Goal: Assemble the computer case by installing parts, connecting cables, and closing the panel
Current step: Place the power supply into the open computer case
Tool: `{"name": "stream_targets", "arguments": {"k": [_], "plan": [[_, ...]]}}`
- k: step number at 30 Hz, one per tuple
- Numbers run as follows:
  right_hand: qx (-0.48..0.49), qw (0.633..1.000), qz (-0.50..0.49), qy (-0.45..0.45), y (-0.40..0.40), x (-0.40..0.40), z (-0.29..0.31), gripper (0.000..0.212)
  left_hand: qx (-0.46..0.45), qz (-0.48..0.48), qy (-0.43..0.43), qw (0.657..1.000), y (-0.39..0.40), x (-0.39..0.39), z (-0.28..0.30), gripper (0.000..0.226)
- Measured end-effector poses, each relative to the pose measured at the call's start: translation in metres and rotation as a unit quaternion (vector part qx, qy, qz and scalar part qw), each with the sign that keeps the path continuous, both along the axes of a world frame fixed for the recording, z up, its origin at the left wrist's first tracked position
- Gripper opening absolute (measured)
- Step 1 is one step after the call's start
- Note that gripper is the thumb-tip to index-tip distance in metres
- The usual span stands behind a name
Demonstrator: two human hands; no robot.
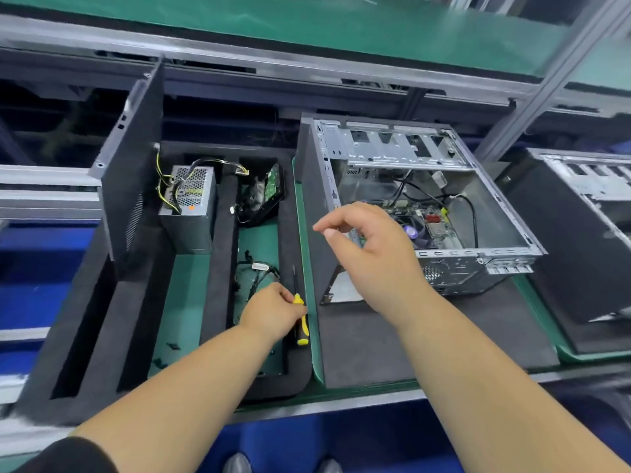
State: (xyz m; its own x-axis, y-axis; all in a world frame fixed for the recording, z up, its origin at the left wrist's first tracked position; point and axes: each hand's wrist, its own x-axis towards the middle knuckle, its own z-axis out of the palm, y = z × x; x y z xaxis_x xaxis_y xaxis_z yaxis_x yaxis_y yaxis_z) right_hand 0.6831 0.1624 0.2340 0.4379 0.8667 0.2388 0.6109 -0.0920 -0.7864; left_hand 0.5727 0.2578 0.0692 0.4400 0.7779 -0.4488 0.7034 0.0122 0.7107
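Observation:
An open grey computer case [485, 213] lies on its side on a dark mat, its motherboard [426, 220] and black cables exposed. My right hand [372, 254] hovers in front of the case, fingers loosely curled, holding nothing. My left hand [273, 310] grips the handle of a yellow-and-black screwdriver [301, 324] that lies along the right edge of a black foam tray [222, 254]. In the tray stand a grey power supply [189, 209] with yellow and black wires, a black part with a green board [269, 192], and a cable bundle [259, 271]. The side panel [133, 162] stands upright at the tray's left.
A second open case [587, 213] sits on a mat at the far right. Metal rails and a green belt [307, 25] run along the back. A slanted aluminium post [543, 80] rises behind the case. The bench's front edge [341, 402] is near my arms.

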Motion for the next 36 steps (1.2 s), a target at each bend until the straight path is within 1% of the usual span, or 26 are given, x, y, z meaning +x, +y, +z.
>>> {"name": "stream_targets", "arguments": {"k": [8, 11, 16, 25, 27, 29, 32, 36], "plan": [[0.008, 1.000, 0.023, 0.011, -0.007, 0.016, 0.003, 0.022, 0.045, 0.021, 0.034, 0.998, -0.011, 0.006, 0.001, 0.023], [0.009, 0.999, 0.033, 0.019, -0.010, 0.021, 0.004, 0.020, 0.050, 0.035, 0.032, 0.998, -0.016, 0.008, 0.001, 0.023], [0.010, 0.999, 0.044, 0.023, -0.013, 0.028, 0.002, 0.019, 0.068, 0.029, 0.057, 0.996, -0.018, 0.009, 0.003, 0.020], [0.017, 0.997, 0.071, 0.034, -0.012, 0.037, 0.003, 0.020, 0.048, 0.046, 0.053, 0.996, -0.018, 0.009, 0.006, 0.022], [0.019, 0.996, 0.079, 0.038, -0.011, 0.040, 0.004, 0.021, 0.045, 0.062, 0.026, 0.997, -0.016, 0.007, 0.011, 0.021], [0.022, 0.995, 0.093, 0.043, -0.009, 0.044, 0.008, 0.021, 0.050, 0.084, -0.025, 0.995, -0.011, 0.002, 0.024, 0.015], [0.031, 0.992, 0.115, 0.050, -0.005, 0.048, 0.013, 0.023, 0.096, 0.114, -0.079, 0.986, -0.005, -0.010, 0.051, 0.009], [0.027, 0.984, 0.166, 0.062, 0.008, 0.045, 0.023, 0.023, 0.155, 0.156, -0.130, 0.967, 0.001, -0.027, 0.079, 0.012]]}}
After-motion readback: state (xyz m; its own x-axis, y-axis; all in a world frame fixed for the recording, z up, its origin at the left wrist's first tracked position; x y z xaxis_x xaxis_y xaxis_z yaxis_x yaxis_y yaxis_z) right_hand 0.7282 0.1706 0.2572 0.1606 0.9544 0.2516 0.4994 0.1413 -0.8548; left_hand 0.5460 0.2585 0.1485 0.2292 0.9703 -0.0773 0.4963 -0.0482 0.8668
